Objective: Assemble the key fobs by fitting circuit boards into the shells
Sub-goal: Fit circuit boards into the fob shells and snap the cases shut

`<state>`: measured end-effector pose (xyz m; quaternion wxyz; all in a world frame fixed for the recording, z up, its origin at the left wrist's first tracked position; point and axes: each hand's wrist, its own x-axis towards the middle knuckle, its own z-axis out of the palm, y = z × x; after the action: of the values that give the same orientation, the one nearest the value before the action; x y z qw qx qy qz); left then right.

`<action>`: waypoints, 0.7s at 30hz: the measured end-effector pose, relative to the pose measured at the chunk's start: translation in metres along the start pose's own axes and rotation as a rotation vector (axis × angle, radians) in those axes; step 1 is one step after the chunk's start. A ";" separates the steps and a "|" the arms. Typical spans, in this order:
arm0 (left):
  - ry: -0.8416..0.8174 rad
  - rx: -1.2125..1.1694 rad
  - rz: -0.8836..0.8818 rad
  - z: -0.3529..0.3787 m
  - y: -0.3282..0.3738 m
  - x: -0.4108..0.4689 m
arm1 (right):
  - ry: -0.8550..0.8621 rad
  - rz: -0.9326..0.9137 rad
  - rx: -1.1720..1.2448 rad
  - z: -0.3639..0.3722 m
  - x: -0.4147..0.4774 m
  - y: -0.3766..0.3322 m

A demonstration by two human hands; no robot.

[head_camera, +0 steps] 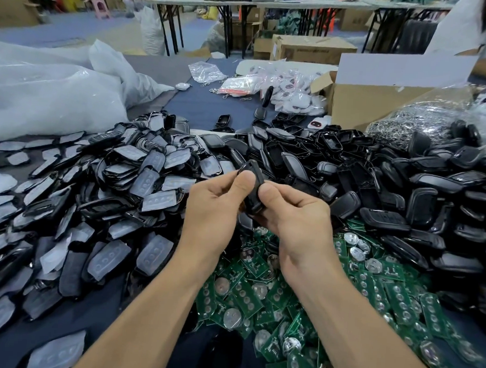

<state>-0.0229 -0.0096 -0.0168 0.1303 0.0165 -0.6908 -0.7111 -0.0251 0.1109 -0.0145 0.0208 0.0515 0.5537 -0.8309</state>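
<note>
A black key fob shell (255,184) is held upright between both hands above the table's middle. My left hand (215,210) pinches its left side with thumb on top, and my right hand (293,214) pinches its right side. Whether a board sits inside the shell is hidden by my fingers. Green circuit boards (258,291) with round coin cells lie heaped just below my hands. Black shell halves (404,198) pile up to the right. Shell fronts with translucent button pads (117,188) spread across the left.
A large white plastic bag (49,95) fills the back left. An open cardboard box (381,101) and a bag of metal key rings (417,119) stand at the back right. Small bags of white fobs (294,93) lie behind the shells. Folding tables (206,1) stand farther back.
</note>
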 end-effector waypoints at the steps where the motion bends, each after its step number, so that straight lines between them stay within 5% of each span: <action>1: 0.026 -0.019 -0.010 0.002 0.000 0.000 | -0.015 0.008 -0.008 0.001 0.000 0.000; 10: 0.117 -0.052 -0.069 0.002 0.005 -0.002 | -0.110 0.021 -0.084 0.000 0.001 0.004; 21: 0.039 -0.060 -0.083 -0.002 0.003 0.000 | -0.094 0.012 -0.097 0.001 0.000 0.005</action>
<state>-0.0224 -0.0117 -0.0137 0.1144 0.0551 -0.6652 -0.7358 -0.0248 0.1083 -0.0190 0.0543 0.0149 0.5915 -0.8043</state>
